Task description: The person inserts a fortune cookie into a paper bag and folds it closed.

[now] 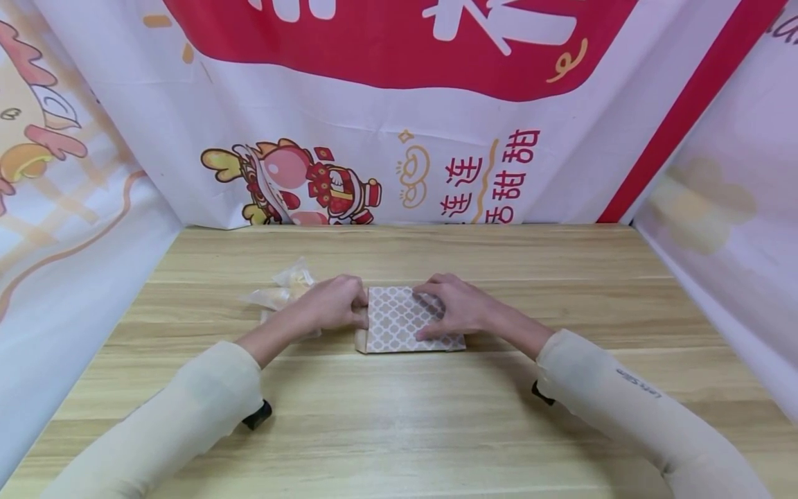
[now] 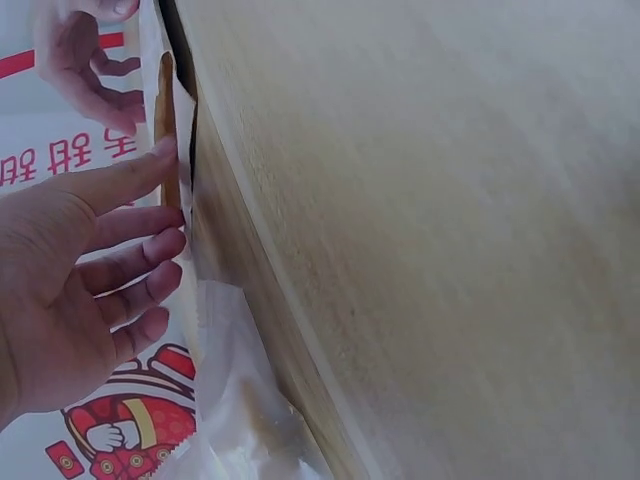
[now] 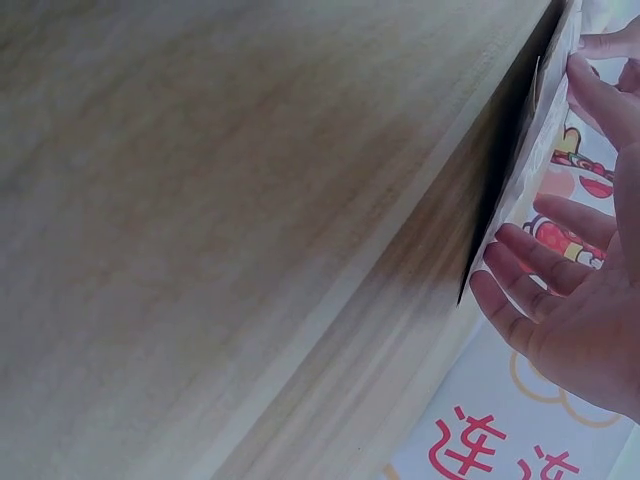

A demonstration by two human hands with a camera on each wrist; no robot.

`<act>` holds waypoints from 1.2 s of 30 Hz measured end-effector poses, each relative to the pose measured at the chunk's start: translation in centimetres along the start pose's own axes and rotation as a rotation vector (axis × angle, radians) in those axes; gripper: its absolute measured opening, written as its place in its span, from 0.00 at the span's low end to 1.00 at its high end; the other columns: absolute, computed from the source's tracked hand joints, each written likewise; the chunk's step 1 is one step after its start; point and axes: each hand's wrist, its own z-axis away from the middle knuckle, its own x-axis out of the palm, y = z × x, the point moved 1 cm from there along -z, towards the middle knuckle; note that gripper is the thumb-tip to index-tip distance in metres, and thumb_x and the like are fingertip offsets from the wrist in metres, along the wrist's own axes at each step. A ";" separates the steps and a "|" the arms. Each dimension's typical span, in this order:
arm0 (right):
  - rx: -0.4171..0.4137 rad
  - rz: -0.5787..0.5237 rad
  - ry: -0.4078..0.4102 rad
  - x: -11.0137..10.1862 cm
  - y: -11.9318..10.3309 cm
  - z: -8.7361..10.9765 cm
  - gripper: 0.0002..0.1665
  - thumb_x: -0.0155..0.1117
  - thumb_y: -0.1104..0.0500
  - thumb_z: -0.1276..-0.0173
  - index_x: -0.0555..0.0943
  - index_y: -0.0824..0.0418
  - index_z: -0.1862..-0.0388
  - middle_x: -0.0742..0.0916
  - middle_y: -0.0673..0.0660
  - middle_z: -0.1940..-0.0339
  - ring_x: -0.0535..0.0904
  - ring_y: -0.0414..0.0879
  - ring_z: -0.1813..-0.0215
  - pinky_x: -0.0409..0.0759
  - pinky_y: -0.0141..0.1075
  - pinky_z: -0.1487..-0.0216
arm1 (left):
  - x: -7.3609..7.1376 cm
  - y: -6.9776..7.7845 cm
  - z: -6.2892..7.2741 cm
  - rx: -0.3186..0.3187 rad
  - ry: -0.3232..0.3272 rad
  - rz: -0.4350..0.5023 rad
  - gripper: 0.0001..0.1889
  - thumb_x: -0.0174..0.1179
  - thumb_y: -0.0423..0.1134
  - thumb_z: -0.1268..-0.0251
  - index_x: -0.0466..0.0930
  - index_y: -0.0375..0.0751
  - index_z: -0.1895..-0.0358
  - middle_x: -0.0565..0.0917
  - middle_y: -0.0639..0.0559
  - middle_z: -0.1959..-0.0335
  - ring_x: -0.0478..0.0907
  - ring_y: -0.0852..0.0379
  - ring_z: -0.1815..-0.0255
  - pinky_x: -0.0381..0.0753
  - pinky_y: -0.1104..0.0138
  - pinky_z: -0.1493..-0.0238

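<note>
A flat cardboard box [image 1: 399,322] with a beige and white lattice pattern lies on the table. At its left end, where a brown flap [image 2: 167,100] shows, my left hand [image 1: 337,303] pinches the flap between thumb and index finger; the other fingers are loosely bent. My right hand [image 1: 461,305] rests on the top of the box, thumb toward the near side and fingers toward the far side. In the right wrist view the fingers of this hand [image 3: 570,290] are spread and fairly straight against the box.
Clear plastic packets [image 1: 287,287] with pale yellow contents lie left of the box, partly behind my left forearm. The wooden table [image 1: 399,423] runs back to a printed cloth [image 1: 399,125], with more cloth on both sides.
</note>
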 end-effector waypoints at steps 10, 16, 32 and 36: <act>-0.007 0.001 -0.004 0.0 -0.1 -0.1 0.52 0.80 0.35 0.44 0.75 0.59 0.26 0.79 0.64 0.33 0.75 0.58 0.32 0.74 0.52 0.28 | 0.2 0.0 -0.4 -0.038 -0.003 0.107 0.07 0.77 0.39 0.42 0.88 0.43 0.68 0.82 0.56 0.73 0.75 0.60 0.69 0.78 0.65 0.64; -0.006 -0.005 -0.011 0.0 -0.1 -0.1 0.52 0.79 0.35 0.43 0.75 0.59 0.26 0.79 0.64 0.33 0.74 0.58 0.32 0.74 0.52 0.29 | 0.5 -0.3 -0.7 -0.003 0.039 0.224 0.04 0.73 0.29 0.42 0.88 0.34 0.65 0.85 0.54 0.75 0.78 0.62 0.71 0.80 0.67 0.62; 0.005 -0.012 -0.018 0.0 -0.2 0.1 0.52 0.79 0.35 0.42 0.74 0.58 0.25 0.79 0.64 0.32 0.74 0.58 0.32 0.74 0.52 0.29 | 0.6 -0.6 -0.8 -0.129 0.042 0.384 0.08 0.65 0.31 0.33 0.86 0.35 0.72 0.79 0.55 0.80 0.68 0.62 0.78 0.69 0.70 0.71; 0.015 -0.010 -0.027 -0.1 -0.3 0.1 0.52 0.78 0.35 0.42 0.74 0.57 0.25 0.78 0.64 0.31 0.73 0.58 0.31 0.74 0.53 0.28 | 0.8 -0.7 -0.9 -0.121 0.059 0.399 0.07 0.63 0.28 0.34 0.85 0.33 0.72 0.79 0.55 0.79 0.68 0.62 0.77 0.70 0.69 0.70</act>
